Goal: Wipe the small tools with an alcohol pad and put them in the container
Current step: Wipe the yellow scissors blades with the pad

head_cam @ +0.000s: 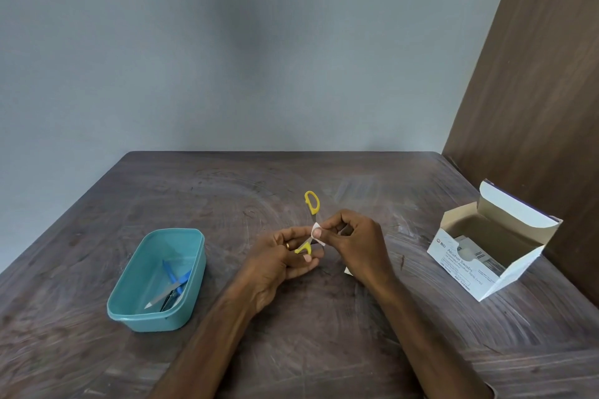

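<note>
The fingers (pixel 319 232) of the right hand (pixel 353 243) pinch a small white alcohol pad (pixel 315 230), folded around the metal blades of a small pair of yellow-handled scissors (pixel 309 227). The left hand (pixel 282 259) grips those scissors at the lower yellow loop, fingers curled around it, a thin ring showing on one finger. The other yellow loop sticks up and away from both hands, toward the far edge of the dark brown wooden worktop (pixel 291 350). Both hands are raised a little above the worktop, near its middle.

To the left of the scissors, well apart, stands a teal oblong plastic container (pixel 129 301). Inside it lie blue-handled small tools (pixel 173 285) with silver metal ends, piled together so that I cannot tell them apart. To the right of the scissors, also well apart, sits an open white cardboard box of alcohol swabs (pixel 486 253), its lid flap standing up, with sachets visible inside. A scrap of white wrapper (pixel 347 270) peeks out just beneath the right wrist.
</note>
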Motion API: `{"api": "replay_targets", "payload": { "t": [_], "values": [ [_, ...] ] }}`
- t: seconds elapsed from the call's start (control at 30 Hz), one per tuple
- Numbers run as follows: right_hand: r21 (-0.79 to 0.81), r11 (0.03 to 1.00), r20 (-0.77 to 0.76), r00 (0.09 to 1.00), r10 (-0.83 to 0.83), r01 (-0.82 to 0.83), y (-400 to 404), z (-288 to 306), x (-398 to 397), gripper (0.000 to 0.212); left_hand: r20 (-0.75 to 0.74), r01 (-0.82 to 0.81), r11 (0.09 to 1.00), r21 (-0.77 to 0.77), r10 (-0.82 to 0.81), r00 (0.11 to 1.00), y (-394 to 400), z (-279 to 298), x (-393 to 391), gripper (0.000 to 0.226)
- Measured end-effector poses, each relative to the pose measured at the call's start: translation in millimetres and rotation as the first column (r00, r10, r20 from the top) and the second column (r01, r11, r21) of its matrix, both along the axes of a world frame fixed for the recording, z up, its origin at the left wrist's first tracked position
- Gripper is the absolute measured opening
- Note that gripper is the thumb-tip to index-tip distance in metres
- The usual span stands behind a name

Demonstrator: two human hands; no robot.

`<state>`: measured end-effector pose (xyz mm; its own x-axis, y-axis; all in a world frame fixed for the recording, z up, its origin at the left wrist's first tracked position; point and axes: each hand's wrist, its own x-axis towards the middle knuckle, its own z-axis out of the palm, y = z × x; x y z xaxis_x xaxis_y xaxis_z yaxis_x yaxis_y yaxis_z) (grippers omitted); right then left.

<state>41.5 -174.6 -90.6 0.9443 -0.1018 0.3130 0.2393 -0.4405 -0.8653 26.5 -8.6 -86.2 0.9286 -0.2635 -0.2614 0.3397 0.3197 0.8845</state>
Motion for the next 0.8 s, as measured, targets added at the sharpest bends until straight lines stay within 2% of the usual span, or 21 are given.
{"api": "replay_targets", "payload": {
  "t": [0.23,0.5,0.7,0.8],
  "values": [
    [0.022,0.996,-0.034,0.995,0.091,-0.090,1,1,-1,0.013,0.004,0.003,1.000,0.017,-0.003,1.000,1,1,-1,0.047],
    [0.150,0.989,-0.018,1.000,0.021,-0.018,-8,3,4,0.011,0.001,0.034,0.999,-0.015,-0.034,0.999,2,4,-2,0.046],
    [0.159,0.981,-0.073,0.989,0.127,-0.114,-9,3,3,0.012,0.000,0.041,0.999,-0.024,-0.041,0.999,3,6,-2,0.047],
    [0.264,0.955,-0.074,0.985,0.158,-0.134,-7,7,1,0.012,0.006,0.045,0.998,-0.033,-0.045,0.999,3,7,-3,0.046]
  ]
}}
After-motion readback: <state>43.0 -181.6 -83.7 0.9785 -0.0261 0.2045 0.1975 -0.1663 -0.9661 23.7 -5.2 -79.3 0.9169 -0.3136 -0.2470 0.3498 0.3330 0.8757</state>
